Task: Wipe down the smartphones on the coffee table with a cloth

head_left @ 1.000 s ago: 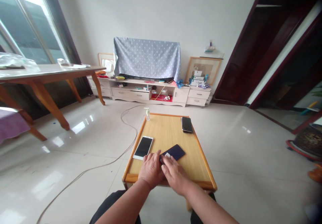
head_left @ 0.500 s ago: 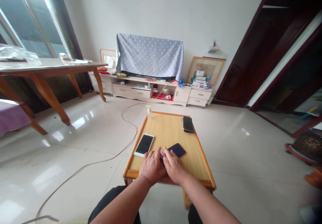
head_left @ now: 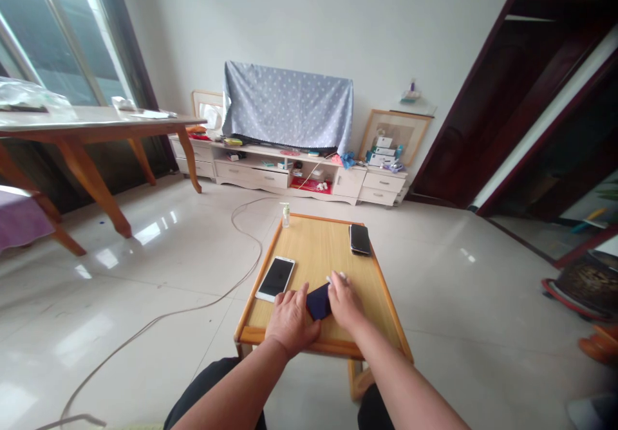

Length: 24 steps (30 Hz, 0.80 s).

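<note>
The hands have moved apart. The left hand (head_left: 290, 322) lies flat, fingers spread, beside the dark blue case (head_left: 318, 302) on the surface (head_left: 318, 243). The right hand's (head_left: 344, 302) fingers (head_left: 338, 283) touch a small white bit (head_left: 331, 279); I can't tell if they grip it.

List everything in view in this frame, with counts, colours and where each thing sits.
Low wooden table: 1, yellow-tan, centre foreground on the tiled floor
White smartphone: 1, white, left side of the low table
Black smartphone: 1, black, far right of the low table
Flat rectangular item: 1, dark blue, between the hands
Small piece: 1, white, at the right hand's fingers
Pump bottle: 1, clear, far left corner of the low table
Cable: 1, pale, on the floor
Long cabinet: 1, cream, against the far wall
Polka-dot cloth: 1, blue, draped above the long cabinet
Long table: 1, pale top, brown legs, far left
Left hand: 1, bare, on the low table beside the flat rectangular item
Right hand: 1, bare, against the flat rectangular item
</note>
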{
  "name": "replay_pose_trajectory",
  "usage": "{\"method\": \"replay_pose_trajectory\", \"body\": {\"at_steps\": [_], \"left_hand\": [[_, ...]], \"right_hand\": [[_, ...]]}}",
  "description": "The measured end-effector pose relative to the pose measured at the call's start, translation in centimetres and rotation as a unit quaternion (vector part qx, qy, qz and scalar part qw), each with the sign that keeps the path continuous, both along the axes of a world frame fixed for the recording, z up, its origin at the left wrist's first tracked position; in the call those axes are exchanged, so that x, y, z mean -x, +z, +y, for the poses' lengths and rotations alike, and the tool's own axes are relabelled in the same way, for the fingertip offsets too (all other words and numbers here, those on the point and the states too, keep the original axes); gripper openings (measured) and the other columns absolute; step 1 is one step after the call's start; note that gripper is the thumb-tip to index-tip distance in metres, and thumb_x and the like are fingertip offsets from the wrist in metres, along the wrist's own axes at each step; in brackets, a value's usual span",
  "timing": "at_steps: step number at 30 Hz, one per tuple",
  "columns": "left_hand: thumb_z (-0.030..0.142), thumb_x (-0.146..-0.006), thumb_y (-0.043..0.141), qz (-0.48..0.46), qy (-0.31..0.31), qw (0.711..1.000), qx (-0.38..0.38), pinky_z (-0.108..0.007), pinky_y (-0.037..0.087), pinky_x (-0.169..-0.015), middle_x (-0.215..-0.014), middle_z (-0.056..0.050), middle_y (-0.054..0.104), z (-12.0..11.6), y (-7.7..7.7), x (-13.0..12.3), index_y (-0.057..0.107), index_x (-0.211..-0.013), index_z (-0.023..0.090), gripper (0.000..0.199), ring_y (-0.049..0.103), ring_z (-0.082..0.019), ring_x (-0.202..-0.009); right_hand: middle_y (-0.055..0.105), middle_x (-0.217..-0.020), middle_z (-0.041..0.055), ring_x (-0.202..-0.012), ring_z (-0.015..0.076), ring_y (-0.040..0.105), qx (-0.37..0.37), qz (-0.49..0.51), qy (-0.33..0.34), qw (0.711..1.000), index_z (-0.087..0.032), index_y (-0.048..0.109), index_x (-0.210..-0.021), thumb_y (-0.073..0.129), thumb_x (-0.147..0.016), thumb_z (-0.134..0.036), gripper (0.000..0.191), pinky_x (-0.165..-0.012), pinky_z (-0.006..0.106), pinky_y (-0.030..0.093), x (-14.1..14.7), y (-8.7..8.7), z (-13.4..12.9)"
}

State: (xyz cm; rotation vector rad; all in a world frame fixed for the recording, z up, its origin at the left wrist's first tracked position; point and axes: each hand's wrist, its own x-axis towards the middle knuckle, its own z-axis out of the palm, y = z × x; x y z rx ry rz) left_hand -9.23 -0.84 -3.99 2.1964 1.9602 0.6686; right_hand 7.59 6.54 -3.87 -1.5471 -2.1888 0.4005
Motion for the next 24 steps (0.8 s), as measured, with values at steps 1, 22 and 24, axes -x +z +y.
{"method": "replay_pose_trajectory", "body": {"at_steps": [1,22,24], "left_hand": [[0.044,-0.071,0.065,0.001,-0.001,1.000,0.002,-0.046,0.029,-0.110,-0.132,-0.013,0.061,0.0,0.0,0.1,0.035,-0.148,0.017,0.086,0.053,-0.032,-0.123],[0.044,-0.081,0.057,0.017,-0.011,1.000,0.007,-0.047,0.028,-0.109,-0.139,-0.015,0.057,-0.1,-0.1,0.0,0.035,-0.148,0.018,0.075,0.051,-0.030,-0.125],[0.044,-0.080,0.058,0.013,-0.007,1.000,0.009,-0.046,0.028,-0.109,-0.134,-0.015,0.060,-0.1,-0.1,0.0,0.035,-0.148,0.016,0.077,0.051,-0.030,-0.124]], "right_hand": [[0.058,-0.140,0.0165,-0.139,0.0289,0.043,-0.002,-0.009,-0.031,0.999,-0.009,0.042,-0.148,0.031,-0.101,-0.028,0.052,-0.118,0.049,0.029,-0.4,0.2,0.6],[0.053,-0.147,0.0049,-0.139,0.0216,0.045,0.016,0.083,0.147,0.986,-0.024,0.028,-0.157,0.036,-0.100,-0.028,0.057,-0.120,0.043,0.030,1.8,-0.6,-5.1],[0.053,-0.147,0.0032,-0.139,0.0233,0.044,0.028,0.082,0.137,0.987,-0.027,0.035,-0.154,0.035,-0.101,-0.031,0.053,-0.118,0.045,0.033,1.0,-0.9,-5.3]]}}
